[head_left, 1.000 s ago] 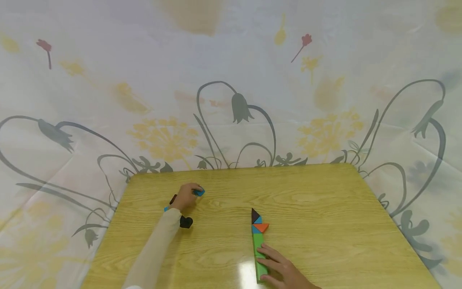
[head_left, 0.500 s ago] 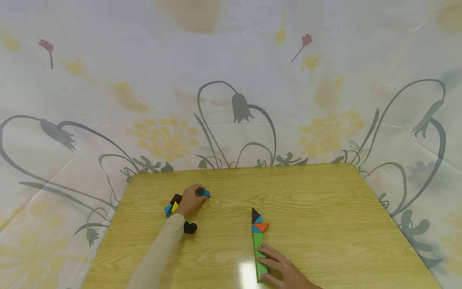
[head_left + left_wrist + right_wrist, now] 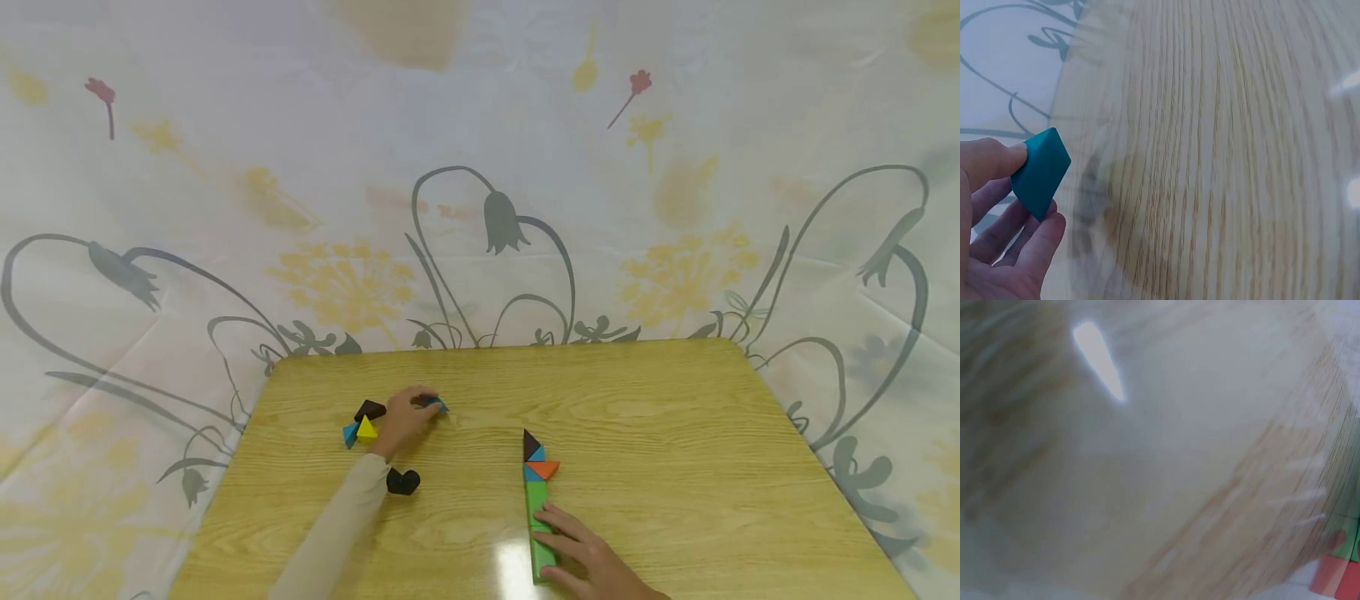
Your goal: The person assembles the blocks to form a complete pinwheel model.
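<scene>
My left hand (image 3: 405,419) pinches a blue wedge-shaped block (image 3: 1042,172) between thumb and fingers, over the far left of the table. My right hand (image 3: 592,560) lies with extended fingertips (image 3: 551,540) against two green blocks (image 3: 537,504) set end to end at the near middle. Beyond them, in the same line, sit small blue triangular blocks (image 3: 532,474), an orange triangular block (image 3: 546,470) and a dark triangular block (image 3: 530,445) at the far tip. The right wrist view is mostly blurred tabletop, with green and red patches at its right edge.
Left of my left hand lie a dark block (image 3: 369,410), a yellow triangular block (image 3: 367,431) and a blue block (image 3: 350,434). Black rounded blocks (image 3: 405,482) are beside the left sleeve (image 3: 337,521). A flower-patterned sheet (image 3: 480,167) rises behind the wooden table (image 3: 675,433).
My left hand has shifted a little right and nearer with the blue block, which has turned in the fingers. The yellow block has come into view. My right hand has stayed in place.
</scene>
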Demonstrator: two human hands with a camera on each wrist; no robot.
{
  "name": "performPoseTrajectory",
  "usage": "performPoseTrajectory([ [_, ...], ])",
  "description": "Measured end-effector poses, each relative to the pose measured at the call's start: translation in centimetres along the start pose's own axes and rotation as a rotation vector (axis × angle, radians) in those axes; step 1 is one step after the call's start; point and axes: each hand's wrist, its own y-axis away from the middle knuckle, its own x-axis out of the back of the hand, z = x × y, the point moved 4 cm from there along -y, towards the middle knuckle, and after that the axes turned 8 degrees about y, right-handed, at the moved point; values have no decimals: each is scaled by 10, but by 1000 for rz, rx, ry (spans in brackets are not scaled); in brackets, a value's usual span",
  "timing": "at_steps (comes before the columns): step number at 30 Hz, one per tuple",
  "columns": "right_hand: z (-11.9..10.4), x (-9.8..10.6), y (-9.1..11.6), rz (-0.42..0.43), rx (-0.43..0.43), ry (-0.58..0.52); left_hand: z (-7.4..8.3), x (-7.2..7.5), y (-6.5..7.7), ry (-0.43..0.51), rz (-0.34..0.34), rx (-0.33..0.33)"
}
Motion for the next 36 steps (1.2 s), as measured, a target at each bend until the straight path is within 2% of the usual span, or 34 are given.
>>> performPoseTrajectory([
  [8,-1,1,-1,1,-2,11,4,-14,5,21,-16,39],
  [13,-1,1,-1,-1,-7,12,10,-25,8,71,-44,47],
  [21,0,0,1,-2,-15,-11,13,-40,13,89,-89,58],
  [31,-1,1,0,-5,-19,9,19,-55,19,112,-138,41],
  [36,-1,0,0,-9,-23,8,22,-62,22,99,-158,5],
])
